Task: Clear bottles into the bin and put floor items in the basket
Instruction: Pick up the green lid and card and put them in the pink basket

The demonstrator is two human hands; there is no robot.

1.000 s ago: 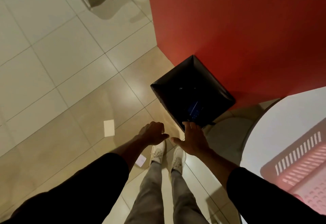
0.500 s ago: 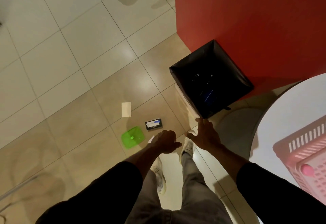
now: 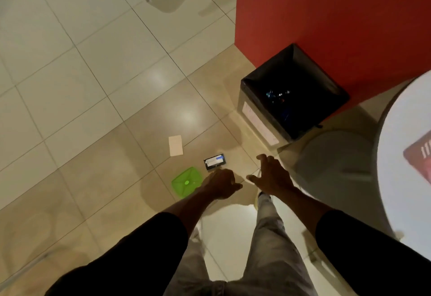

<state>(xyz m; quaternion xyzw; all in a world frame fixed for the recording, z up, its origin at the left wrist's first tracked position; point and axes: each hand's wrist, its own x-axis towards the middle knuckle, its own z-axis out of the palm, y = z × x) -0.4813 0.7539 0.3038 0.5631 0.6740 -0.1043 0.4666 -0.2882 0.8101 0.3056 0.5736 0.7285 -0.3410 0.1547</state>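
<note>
In the head view, three items are seen on the floor near the bin (image 3: 254,118): a green lid (image 3: 186,182), a dark box (image 3: 215,161) and a card (image 3: 175,145). The box's long axis runs left-right, tilted slightly; the card's runs toward the camera. Nothing is held: the left hand (image 3: 220,185) is loosely curled above the lid's edge, the right hand (image 3: 271,176) is kept with fingers spread, seemingly for a pickup toward the basket (image 3: 419,158) on the bench (image 3: 401,202).

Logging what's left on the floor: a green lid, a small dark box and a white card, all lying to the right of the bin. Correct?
Not quite. In the head view the green lid, small dark box and white card lie on the floor to the left of the bin, not the right.
</note>
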